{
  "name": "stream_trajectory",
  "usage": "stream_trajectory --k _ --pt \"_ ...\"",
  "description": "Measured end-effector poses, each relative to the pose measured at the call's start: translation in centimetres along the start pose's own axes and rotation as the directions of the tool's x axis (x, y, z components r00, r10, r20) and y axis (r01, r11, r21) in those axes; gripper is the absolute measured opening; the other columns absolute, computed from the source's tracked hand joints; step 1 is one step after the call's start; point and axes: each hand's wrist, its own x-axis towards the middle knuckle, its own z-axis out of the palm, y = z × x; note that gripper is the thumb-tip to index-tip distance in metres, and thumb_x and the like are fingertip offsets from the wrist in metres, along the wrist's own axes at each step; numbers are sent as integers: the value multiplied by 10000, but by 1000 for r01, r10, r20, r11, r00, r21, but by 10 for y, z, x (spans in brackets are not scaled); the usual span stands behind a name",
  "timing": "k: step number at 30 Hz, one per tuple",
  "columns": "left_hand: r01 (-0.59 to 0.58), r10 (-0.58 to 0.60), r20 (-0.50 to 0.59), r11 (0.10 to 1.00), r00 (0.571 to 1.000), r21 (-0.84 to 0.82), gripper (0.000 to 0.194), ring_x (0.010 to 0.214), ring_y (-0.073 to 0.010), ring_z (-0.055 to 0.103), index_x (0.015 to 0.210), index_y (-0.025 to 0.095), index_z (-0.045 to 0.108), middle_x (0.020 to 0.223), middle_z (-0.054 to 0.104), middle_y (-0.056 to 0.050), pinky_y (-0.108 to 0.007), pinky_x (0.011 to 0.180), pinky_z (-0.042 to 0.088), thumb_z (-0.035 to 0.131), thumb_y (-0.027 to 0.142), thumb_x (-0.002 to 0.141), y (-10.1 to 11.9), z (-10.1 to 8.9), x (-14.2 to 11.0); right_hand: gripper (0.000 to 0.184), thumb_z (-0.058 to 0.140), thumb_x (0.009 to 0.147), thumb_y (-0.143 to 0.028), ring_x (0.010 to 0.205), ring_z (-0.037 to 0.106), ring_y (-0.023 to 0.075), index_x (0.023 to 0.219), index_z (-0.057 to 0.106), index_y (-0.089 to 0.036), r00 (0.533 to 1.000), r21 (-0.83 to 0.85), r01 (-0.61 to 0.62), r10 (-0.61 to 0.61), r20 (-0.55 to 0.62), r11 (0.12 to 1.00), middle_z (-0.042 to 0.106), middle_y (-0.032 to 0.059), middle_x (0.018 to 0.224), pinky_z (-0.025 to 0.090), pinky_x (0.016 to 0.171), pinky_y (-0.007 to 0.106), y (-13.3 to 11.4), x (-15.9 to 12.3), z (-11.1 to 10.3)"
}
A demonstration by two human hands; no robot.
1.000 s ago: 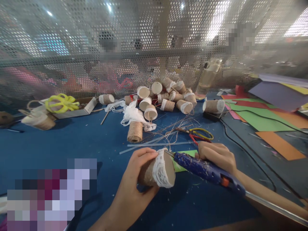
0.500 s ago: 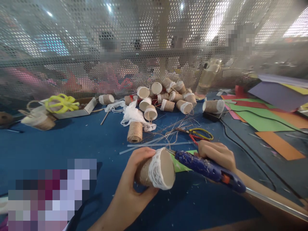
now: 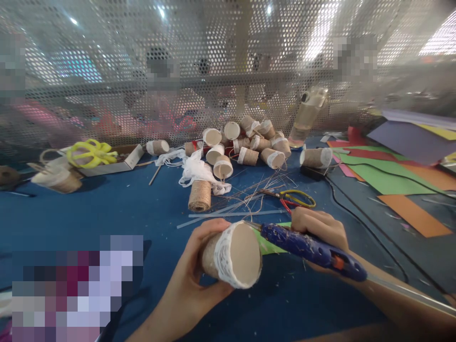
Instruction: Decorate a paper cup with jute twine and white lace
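My left hand (image 3: 194, 270) is wrapped round a twine-covered cup (image 3: 211, 259) with a white lace band (image 3: 223, 259) at one end. The cup lies tilted, its flat pale end facing right. My right hand (image 3: 318, 228) grips a blue hot glue gun (image 3: 302, 247) with an orange-red part, and a clear glue stick (image 3: 409, 293) runs out of its back. The gun's metal nozzle is at the top edge of the lace; whether it touches I cannot tell. Behind the gun lies a light green paper piece (image 3: 276, 240), partly hidden.
Several twine-and-lace cups (image 3: 245, 142) are heaped by the perforated screen (image 3: 213, 57). Nearer are a twine spool (image 3: 199, 195), white lace (image 3: 195, 166) and scissors (image 3: 294, 197). A bottle (image 3: 308, 116) stands behind. Coloured papers (image 3: 388, 175) and a black cord (image 3: 370, 244) lie right; a yellow ribbon roll (image 3: 92, 153) left.
My left hand has turned the cup so that its flat end faces me more. The glue gun has shifted slightly right, its nozzle staying near the lace edge.
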Motion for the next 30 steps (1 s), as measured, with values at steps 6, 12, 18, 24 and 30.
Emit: stream_trajectory --k 6,12,18,24,30 --pt "-25 28 74 999 997 -42 676 1316 -274 556 1314 437 578 1400 558 -17 -358 1055 498 872 271 729 -4 -2 1 341 455 1035 -491 586 386 137 812 411 -238 1000 38 -17 18 -18 999 400 -8 713 329 539 275 -2 2 -1" --pt "78 -74 44 991 996 -105 661 1306 -284 546 1259 444 610 1392 556 0 -365 1047 481 906 302 685 0 1 1 337 420 1054 -469 586 392 133 813 418 -234 1000 45 5 -5 2 999 398 -9 710 330 540 270 -2 2 1" --pt "136 -129 65 983 990 -124 661 1304 -276 535 1252 461 604 1403 546 19 -337 1011 483 906 319 681 1 0 1 351 425 1050 -479 586 412 132 806 435 -226 1000 40 15 -15 -6 999 413 -4 711 340 536 271 4 0 1" --pt "127 -117 98 986 988 -105 685 1278 -268 552 1258 472 592 1397 555 29 -349 1029 471 910 310 673 -1 -1 2 336 399 1064 -459 600 444 144 829 447 -223 997 26 78 -78 4 997 429 5 707 380 553 279 3 0 1" --pt "205 -204 22 964 979 -171 656 1223 -279 581 1201 406 630 1341 599 6 -347 968 482 937 388 622 10 7 2 275 461 1057 -336 583 449 133 807 442 -223 996 -10 85 -85 -37 996 436 -5 693 378 543 267 1 2 4"
